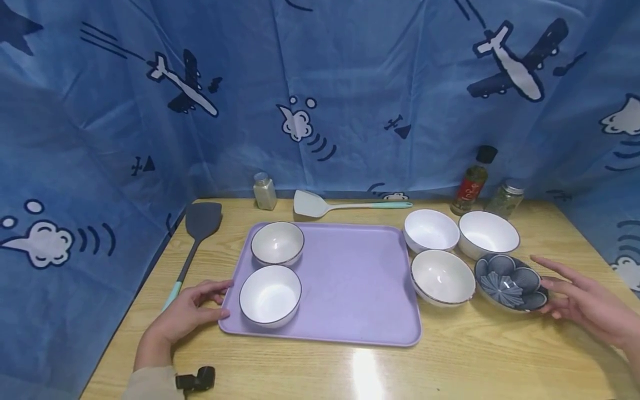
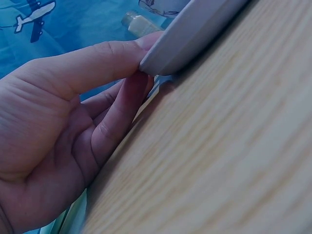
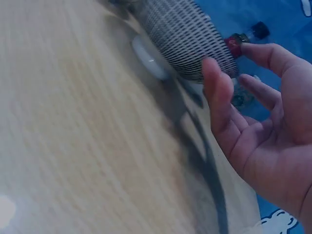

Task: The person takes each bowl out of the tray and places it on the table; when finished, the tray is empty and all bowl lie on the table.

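Gripping the purple tray (image 1: 350,278) edge, my left hand (image 1: 187,314) pinches; right hand (image 1: 585,303), lower right, spreads beside the patterned bowl (image 1: 510,282).

Staged kitchen tabletop (image 1: 500,355), 5 bowls, spatulas, airplane-print backdrop (image 1: 350,83)
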`<state>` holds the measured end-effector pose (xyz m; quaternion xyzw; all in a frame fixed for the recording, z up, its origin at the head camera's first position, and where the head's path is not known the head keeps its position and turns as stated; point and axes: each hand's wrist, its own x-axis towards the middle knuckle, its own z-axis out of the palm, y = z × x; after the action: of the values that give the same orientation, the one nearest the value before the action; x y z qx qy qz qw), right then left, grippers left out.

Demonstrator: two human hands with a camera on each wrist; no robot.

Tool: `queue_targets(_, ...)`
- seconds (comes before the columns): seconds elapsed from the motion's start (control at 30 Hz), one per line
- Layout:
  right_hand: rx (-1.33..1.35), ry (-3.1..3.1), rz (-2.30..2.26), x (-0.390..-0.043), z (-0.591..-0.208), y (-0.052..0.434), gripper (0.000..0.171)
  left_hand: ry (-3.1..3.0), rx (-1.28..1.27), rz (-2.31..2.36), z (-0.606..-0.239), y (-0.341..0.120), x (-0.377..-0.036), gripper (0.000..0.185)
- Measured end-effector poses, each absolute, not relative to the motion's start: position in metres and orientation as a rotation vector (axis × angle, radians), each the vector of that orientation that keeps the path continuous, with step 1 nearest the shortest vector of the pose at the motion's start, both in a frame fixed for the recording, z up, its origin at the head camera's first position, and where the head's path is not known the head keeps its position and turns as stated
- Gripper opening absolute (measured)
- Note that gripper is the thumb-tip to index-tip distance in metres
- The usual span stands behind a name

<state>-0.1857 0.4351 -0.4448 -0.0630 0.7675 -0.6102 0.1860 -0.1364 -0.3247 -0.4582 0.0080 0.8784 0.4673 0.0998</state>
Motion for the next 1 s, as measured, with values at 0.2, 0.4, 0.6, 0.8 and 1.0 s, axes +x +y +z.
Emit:
queue_targets(0.2,-0.208,2.174,-1.985,-0.182,-0.435,0.433,0.044,2.594,0.042,1.399,-0.460,-0.325,-0.137,0.066)
queue_targets(0.4,-0.303,2.125,-2.109,-0.177,-0.422,0.419,0.048,2.588,0.070,1.423,-0.459,-0.325,-0.137,0.064)
queue_targets(0.6,-0.268,2.247,-1.980,-0.177,-0.411,0.402,0.050,2.585,0.055,1.410,-0.459,-0.325,-0.136,0.065)
queue_targets(0.8,-0.313,2.195,-1.985,-0.181,-0.404,0.380,0.049,2.575,0.036,1.420,-0.460,-0.325,-0.136,0.066)
queue_targets(1.0,-0.440,2.069,-2.016,-0.183,-0.397,0.352,0.050,2.588,0.050,1.409,-0.460,-0.325,-0.136,0.065)
